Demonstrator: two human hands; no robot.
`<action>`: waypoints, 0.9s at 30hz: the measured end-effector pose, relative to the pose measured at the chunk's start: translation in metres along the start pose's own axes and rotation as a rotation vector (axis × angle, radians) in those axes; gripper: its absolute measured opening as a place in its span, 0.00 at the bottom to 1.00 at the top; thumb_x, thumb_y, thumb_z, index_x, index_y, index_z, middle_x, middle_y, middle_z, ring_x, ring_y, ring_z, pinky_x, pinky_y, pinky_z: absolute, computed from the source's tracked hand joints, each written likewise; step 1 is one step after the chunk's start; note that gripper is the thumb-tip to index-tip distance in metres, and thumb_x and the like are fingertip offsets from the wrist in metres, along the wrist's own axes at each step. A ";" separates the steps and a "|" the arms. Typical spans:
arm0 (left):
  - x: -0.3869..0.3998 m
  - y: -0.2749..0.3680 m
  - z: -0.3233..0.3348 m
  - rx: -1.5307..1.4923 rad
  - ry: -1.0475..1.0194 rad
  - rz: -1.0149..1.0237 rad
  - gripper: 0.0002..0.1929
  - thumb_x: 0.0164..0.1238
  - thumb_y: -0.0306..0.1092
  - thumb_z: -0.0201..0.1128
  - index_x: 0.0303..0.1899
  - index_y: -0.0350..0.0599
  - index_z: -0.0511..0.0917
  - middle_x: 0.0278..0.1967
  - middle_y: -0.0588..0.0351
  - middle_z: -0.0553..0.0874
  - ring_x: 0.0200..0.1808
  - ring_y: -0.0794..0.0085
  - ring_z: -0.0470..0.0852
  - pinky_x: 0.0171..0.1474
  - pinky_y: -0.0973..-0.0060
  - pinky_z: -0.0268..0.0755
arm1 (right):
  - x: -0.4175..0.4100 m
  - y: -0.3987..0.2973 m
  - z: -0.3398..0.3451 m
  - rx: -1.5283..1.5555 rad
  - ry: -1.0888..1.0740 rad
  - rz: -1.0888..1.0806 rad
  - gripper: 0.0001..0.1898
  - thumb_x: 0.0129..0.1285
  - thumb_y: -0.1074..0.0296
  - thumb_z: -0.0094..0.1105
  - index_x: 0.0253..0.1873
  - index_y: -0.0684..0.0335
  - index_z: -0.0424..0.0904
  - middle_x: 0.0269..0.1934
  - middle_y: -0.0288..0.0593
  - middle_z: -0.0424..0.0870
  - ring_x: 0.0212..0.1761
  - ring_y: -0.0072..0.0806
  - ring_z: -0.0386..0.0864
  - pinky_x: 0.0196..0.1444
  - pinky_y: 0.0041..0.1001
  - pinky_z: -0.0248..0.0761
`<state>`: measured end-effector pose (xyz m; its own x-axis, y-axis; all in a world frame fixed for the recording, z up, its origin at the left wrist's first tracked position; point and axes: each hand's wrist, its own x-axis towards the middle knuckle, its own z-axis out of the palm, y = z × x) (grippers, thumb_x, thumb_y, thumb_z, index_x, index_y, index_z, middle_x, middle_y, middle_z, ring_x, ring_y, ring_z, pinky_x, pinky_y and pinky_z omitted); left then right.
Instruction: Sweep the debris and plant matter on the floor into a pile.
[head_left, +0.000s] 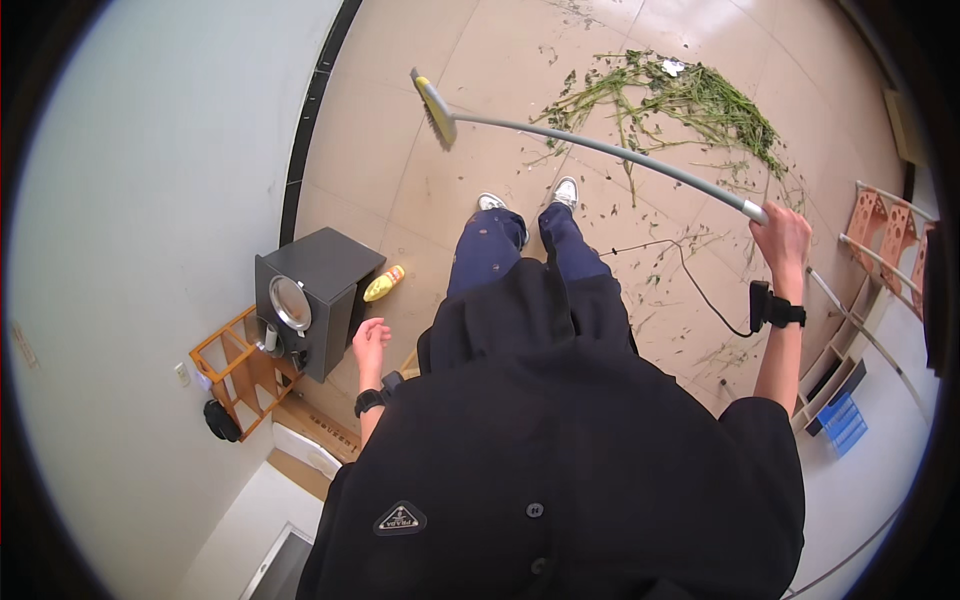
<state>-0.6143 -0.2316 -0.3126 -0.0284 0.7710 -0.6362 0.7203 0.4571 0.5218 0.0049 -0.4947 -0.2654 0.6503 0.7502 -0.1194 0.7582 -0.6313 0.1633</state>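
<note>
My right hand (782, 234) is closed round the end of the grey handle of a broom (600, 148). The broom's yellow and grey head (436, 111) is at the upper left, over the tiled floor. My left hand (371, 343) holds nothing, its fingers loosely bent, beside a dark grey cabinet. Beyond my feet lies a spread pile of green plant stems and leaves (701, 105) with a white scrap (673, 67) on it. Loose leaves and bits of stem are scattered right of my legs.
A yellow bottle (384, 283) lies by the dark grey cabinet (322, 262) at left, near an orange-brown wooden rack (247, 375). The wall's black skirting (306, 124) runs along the left. At right are a pink-sided rack (870, 225), a metal pole (855, 316) and a blue basket (843, 424).
</note>
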 end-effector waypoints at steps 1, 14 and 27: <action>-0.005 -0.013 -0.002 -0.045 0.010 0.003 0.08 0.60 0.29 0.49 0.39 0.42 0.75 0.28 0.60 0.80 0.27 0.81 0.77 0.28 0.85 0.65 | 0.011 -0.014 -0.001 -0.003 0.006 -0.024 0.04 0.43 0.64 0.55 0.23 0.55 0.76 0.18 0.42 0.76 0.22 0.35 0.76 0.27 0.31 0.68; -0.083 -0.203 0.009 -0.418 0.206 -0.236 0.08 0.60 0.31 0.50 0.38 0.42 0.75 0.28 0.58 0.80 0.27 0.78 0.77 0.29 0.83 0.67 | 0.083 -0.207 -0.018 0.002 -0.087 -0.242 0.07 0.42 0.65 0.56 0.27 0.58 0.81 0.22 0.45 0.79 0.26 0.37 0.79 0.30 0.30 0.71; -0.111 -0.271 0.024 -0.509 0.224 -0.329 0.08 0.62 0.30 0.48 0.37 0.41 0.75 0.27 0.59 0.78 0.27 0.79 0.76 0.29 0.83 0.66 | 0.067 -0.268 0.007 -0.049 -0.559 -0.325 0.26 0.52 0.39 0.49 0.24 0.60 0.77 0.23 0.44 0.79 0.30 0.36 0.78 0.35 0.33 0.68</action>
<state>-0.7895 -0.4514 -0.3975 -0.3755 0.6036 -0.7034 0.2315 0.7959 0.5594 -0.1544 -0.2763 -0.3240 0.3244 0.6773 -0.6603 0.9262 -0.3693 0.0761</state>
